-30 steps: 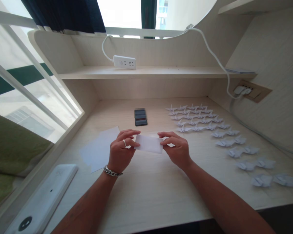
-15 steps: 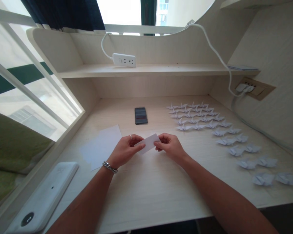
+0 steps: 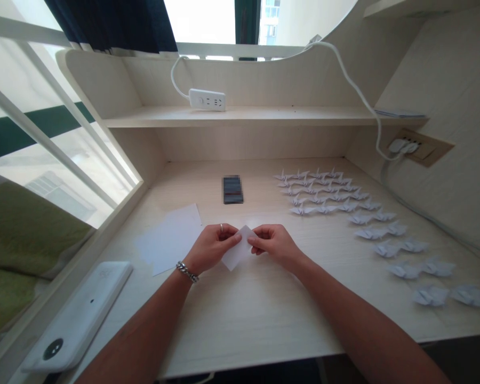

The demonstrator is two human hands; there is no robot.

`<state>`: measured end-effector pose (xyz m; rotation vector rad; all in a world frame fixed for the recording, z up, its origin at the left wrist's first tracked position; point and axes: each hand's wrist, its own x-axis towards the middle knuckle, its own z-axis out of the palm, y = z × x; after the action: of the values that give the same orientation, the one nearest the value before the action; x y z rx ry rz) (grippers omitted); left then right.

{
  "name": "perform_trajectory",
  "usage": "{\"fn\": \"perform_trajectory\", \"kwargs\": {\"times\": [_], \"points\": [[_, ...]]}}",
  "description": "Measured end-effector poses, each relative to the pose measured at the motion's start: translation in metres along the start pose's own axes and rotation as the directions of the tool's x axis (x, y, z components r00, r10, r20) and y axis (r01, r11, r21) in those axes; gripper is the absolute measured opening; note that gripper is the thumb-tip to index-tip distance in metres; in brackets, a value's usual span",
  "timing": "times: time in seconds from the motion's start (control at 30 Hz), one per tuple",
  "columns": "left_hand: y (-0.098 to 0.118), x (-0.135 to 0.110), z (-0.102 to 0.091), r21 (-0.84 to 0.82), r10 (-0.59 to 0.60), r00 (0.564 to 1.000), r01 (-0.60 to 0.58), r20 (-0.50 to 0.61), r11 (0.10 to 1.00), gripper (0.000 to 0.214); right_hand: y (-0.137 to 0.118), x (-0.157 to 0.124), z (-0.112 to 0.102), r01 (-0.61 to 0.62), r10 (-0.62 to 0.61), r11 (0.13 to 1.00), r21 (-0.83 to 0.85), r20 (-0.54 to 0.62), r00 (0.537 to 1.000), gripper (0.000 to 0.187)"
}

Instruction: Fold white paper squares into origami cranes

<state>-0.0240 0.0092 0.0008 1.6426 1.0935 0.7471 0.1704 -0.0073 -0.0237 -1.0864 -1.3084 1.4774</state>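
Note:
A small folded white paper [image 3: 237,253] is pinched between both my hands just above the pale wooden desk [image 3: 248,314]. My left hand [image 3: 212,247], with a ring and a chain bracelet, grips its left side with closed fingers. My right hand [image 3: 274,244] pinches the right side near the top corner. The paper hangs tilted, its lower end pointing down-left toward the desk. A stack of loose white sheets [image 3: 170,239] lies just left of my left hand.
Several rows of folded white paper cranes [image 3: 344,205] cover the right half of the desk. A dark phone [image 3: 232,190] lies behind my hands. A white flat device [image 3: 78,317] rests at the front left edge. A power strip [image 3: 207,100] sits on the shelf, with a wall socket [image 3: 414,146] at right.
My hands have come closer together and lower. The paper was a wide strip held flat; it is now turned and narrower, hanging tilted between my fingers.

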Motion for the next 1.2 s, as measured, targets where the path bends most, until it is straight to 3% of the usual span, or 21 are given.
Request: {"fn": "perform_trajectory", "kwargs": {"times": [0.4, 0.83, 1.2], "points": [[0.000, -0.001, -0.003, 0.016, -0.013, 0.999, 0.014, -0.050, 1.000, 0.026, 0.000, 0.001, -0.002, -0.029, 0.030, 0.998, 0.049, -0.007, 1.000, 0.035], [0.004, -0.004, 0.000, -0.012, -0.029, 1.000, 0.029, -0.008, 1.000, 0.026, -0.005, -0.005, 0.002, -0.032, 0.032, 0.999, -0.001, -0.025, 0.999, 0.029], [-0.009, -0.001, 0.001, -0.073, -0.074, 0.997, 0.072, -0.025, 0.995, 0.026, 0.007, 0.001, 0.008, -0.080, 0.082, 0.996, 0.045, -0.038, 0.996, 0.031]]}}
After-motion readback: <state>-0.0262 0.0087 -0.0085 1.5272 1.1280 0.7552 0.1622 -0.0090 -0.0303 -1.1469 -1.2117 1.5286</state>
